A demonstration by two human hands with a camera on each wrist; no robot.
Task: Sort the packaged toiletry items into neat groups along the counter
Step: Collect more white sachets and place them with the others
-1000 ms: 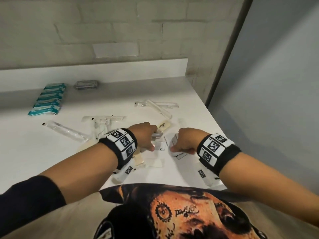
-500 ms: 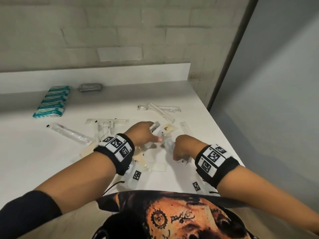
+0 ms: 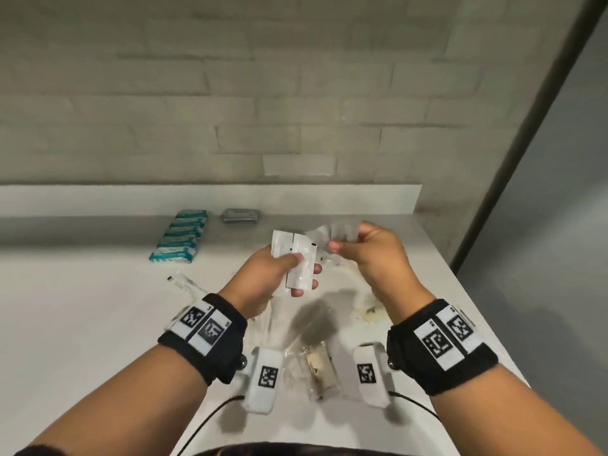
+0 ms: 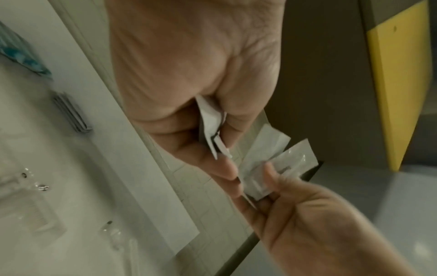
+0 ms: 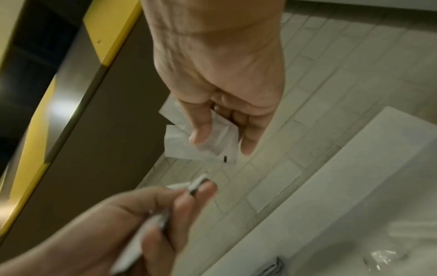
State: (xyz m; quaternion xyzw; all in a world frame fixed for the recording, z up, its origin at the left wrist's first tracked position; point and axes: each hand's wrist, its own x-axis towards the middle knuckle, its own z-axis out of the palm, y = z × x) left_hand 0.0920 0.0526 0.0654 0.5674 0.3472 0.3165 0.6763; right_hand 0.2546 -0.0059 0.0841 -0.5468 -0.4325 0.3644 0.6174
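Two flat white rectangular sachets [image 3: 297, 260], long axes upright, are pinched by the left hand [image 3: 268, 284]; the right hand [image 3: 378, 261] pinches crumpled translucent packets [image 3: 332, 233].

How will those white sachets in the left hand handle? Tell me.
The sachets look flat and thin, so probably light. They stand straight above the left hand, so fairly stiff. They lie overlapped and fanned under the thumb, so may slide apart.

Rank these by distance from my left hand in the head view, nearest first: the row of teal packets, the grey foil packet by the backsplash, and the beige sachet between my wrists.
From the left hand:
1. Beige sachet, just below, toward the body.
2. Grey foil packet, farther back by the backsplash.
3. Row of teal packets, back left.
The last two are nearly tied.
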